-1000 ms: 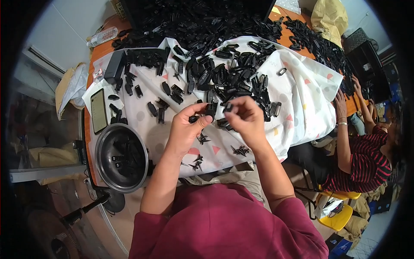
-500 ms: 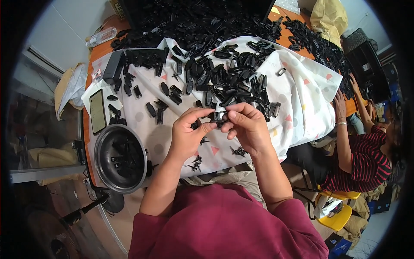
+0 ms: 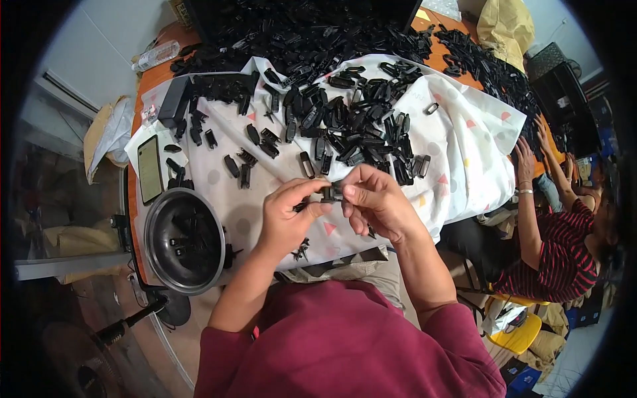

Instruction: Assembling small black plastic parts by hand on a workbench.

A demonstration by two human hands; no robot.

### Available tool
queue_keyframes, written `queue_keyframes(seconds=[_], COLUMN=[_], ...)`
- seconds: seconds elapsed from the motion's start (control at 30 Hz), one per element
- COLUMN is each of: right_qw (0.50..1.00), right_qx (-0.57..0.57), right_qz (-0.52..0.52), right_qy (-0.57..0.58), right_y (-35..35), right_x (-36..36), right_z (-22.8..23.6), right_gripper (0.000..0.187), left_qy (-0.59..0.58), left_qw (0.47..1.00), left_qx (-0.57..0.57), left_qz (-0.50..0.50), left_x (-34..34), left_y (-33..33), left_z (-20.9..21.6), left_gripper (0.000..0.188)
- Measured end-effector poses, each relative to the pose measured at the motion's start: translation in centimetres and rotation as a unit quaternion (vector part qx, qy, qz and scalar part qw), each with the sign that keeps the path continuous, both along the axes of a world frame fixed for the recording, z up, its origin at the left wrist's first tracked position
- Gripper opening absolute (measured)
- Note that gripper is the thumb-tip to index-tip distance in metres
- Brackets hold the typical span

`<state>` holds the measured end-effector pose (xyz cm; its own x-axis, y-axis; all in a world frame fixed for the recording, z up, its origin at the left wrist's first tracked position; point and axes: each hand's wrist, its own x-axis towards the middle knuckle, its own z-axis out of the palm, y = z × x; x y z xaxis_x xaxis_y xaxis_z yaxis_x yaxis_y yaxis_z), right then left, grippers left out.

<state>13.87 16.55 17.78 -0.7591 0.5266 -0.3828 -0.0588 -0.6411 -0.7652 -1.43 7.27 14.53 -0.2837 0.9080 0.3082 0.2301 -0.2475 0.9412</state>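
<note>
Above the near part of the cloth, my two hands meet around a small black plastic part point(image 3: 328, 193). My left hand point(image 3: 285, 215) pinches it between thumb and fingers. From the other side, the thumb and index finger of my right hand point(image 3: 379, 207) close on its right end; my fingertips cover much of it. Just beyond my hands lies a heap of black oblong plastic casings point(image 3: 358, 126). A small cluster of thin black pieces point(image 3: 302, 249) rests on the cloth below my left hand.
The patterned white cloth point(image 3: 471, 172) covers the near table. A metal bowl point(image 3: 192, 282) with black pieces stands at the left, near a phone point(image 3: 150, 170) and black box point(image 3: 174, 105). A bigger black heap point(image 3: 298, 33) lies beyond. Another person point(image 3: 551, 259) works at the right.
Both hands have shifted slightly toward me, and the right-hand fingers have moved around the part. Casings that my hands covered now show beyond them.
</note>
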Motion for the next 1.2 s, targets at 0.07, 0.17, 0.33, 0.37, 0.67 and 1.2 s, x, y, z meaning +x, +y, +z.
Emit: queue_keyframes(seconds=[0.07,0.17,0.33,0.37,0.67,1.2], right_qw=[0.999,0.991,0.953,0.952,0.864,0.926], right_qx=[0.03,0.112,0.256,0.263,0.451,0.256], right_qz=[-0.015,-0.019,-0.007,0.0,0.092,-0.238], right_qy=[-0.03,-0.074,-0.16,-0.158,-0.206,-0.14], right_y=[-0.1,-0.8,-2.1,-2.3,-1.2,3.5], right_x=[-0.4,-0.8,-0.8,-0.6,-2.1,-3.9], right_z=[0.5,0.3,-0.7,-1.3,-4.3,-3.6], right_gripper=[0.022,0.03,0.03,0.029,0.02,0.026], left_qy=[-0.07,-0.192,-0.216,-0.32,-0.553,0.238], left_qw=[0.997,0.972,0.973,0.936,0.818,0.923], left_qx=[-0.033,-0.134,-0.085,-0.144,-0.16,-0.266], left_qz=[0.01,0.021,0.015,0.002,0.007,0.142], left_x=[0.9,1.0,0.9,0.8,-1.2,-0.4], left_y=[-0.1,-0.1,-0.2,-0.5,-2.1,5.4], left_z=[-0.7,-0.7,-1.5,-1.3,-3.8,-4.2], left_gripper=[0.029,0.034,0.033,0.031,0.022,0.026])
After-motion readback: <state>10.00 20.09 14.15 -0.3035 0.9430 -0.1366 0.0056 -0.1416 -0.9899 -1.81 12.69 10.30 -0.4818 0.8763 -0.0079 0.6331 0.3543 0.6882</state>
